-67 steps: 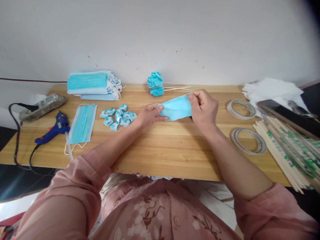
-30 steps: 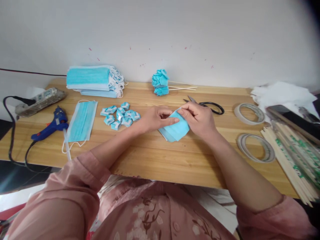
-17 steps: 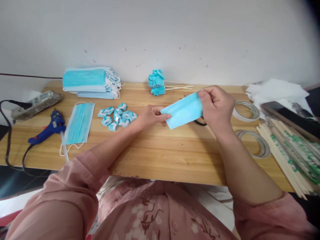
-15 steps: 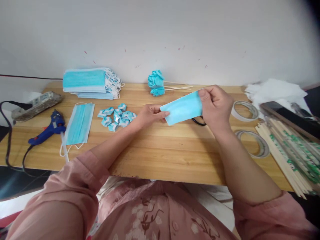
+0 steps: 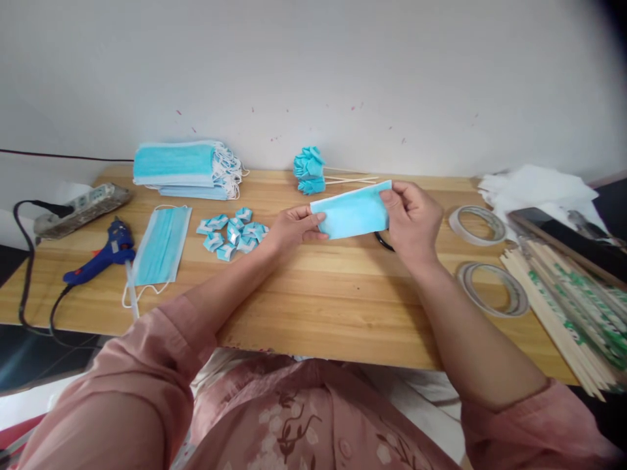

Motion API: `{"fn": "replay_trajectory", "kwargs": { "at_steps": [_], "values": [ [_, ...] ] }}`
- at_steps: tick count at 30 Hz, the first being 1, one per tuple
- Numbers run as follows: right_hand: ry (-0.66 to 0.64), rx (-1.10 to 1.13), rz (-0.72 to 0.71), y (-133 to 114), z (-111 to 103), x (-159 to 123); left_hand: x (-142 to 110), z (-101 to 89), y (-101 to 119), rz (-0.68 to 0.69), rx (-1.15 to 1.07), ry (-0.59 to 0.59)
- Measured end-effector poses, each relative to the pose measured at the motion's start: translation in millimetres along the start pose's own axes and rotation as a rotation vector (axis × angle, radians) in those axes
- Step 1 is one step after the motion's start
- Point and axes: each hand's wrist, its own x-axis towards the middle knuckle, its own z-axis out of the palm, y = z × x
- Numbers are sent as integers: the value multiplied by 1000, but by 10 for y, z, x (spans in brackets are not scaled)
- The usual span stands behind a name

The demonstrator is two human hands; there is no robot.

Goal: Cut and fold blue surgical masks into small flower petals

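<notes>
The left end of the blue sheet (image 5: 353, 212) is pinched between the thumb and fingers of the left hand (image 5: 296, 228); its right end is gripped between the thumb and curled fingers of the right hand (image 5: 410, 219). The sheet is held stretched out above the table (image 5: 313, 313), a black handle (image 5: 384, 242) being partly hidden behind it. Beyond it, blue flowers (image 5: 309, 170) on sticks are laid near the wall. Folded pieces (image 5: 234, 230) are clustered by the left forearm, with a mask (image 5: 162, 247) and a glue gun (image 5: 105, 251) placed farther left. Two tape rolls (image 5: 477, 225) are set right of the right hand.
</notes>
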Motion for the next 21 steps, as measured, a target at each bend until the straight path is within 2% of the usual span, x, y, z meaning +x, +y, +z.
{"fn": "replay_trajectory", "kwargs": {
  "at_steps": [21],
  "values": [
    [17,-45,9,-7,6,0,-19,-4,2,11,78,3]
  ]
}}
